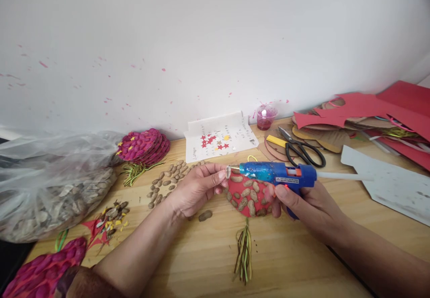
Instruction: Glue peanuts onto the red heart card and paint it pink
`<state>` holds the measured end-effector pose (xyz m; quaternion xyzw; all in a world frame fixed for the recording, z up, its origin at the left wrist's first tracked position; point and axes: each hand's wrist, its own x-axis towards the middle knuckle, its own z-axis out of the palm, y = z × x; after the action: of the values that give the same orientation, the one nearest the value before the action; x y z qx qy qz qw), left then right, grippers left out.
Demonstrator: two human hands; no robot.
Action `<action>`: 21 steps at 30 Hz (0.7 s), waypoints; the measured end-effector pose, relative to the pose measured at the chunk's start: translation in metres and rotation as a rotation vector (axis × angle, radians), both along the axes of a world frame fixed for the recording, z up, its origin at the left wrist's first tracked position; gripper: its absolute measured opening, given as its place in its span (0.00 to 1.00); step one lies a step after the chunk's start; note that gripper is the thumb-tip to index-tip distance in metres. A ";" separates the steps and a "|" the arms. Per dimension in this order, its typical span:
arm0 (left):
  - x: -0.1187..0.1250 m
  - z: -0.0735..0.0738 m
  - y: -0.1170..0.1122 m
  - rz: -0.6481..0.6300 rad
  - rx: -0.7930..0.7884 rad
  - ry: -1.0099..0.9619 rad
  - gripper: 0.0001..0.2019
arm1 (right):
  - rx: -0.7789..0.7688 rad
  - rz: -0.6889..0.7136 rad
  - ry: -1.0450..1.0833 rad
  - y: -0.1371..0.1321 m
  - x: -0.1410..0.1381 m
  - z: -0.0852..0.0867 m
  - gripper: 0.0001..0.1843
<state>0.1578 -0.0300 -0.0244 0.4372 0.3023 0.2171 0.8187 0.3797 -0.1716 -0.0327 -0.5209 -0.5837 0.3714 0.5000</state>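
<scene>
My right hand [304,199] is wrapped round the grip of a blue hot glue gun [268,172], whose white glue stick [342,176] juts out behind. Between the fingertips of my left hand [201,183] is a small peanut shell [228,172], right at the gun's brass nozzle [234,168]. Beneath both hands lies a red disc [240,193] dotted with peanut shells, partly hidden by the gun and my fingers. A green and brown yarn tassel [244,253] hangs from its near edge. One loose peanut [205,216] rests beside the disc.
Loose peanuts [171,174] spread behind my left hand. A bag of shells [67,204] and stacked magenta discs [144,145] stand left. Paper with stars [220,139], a plastic cup [266,118], scissors [304,148] and red sheets [366,110] lie along the wall.
</scene>
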 end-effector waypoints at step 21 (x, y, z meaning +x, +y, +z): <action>-0.001 0.001 0.000 -0.001 -0.017 -0.009 0.15 | 0.031 -0.041 -0.037 0.001 0.000 0.003 0.18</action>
<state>0.1567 -0.0305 -0.0233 0.4293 0.3005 0.2160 0.8239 0.3797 -0.1705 -0.0294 -0.5316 -0.5877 0.3423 0.5049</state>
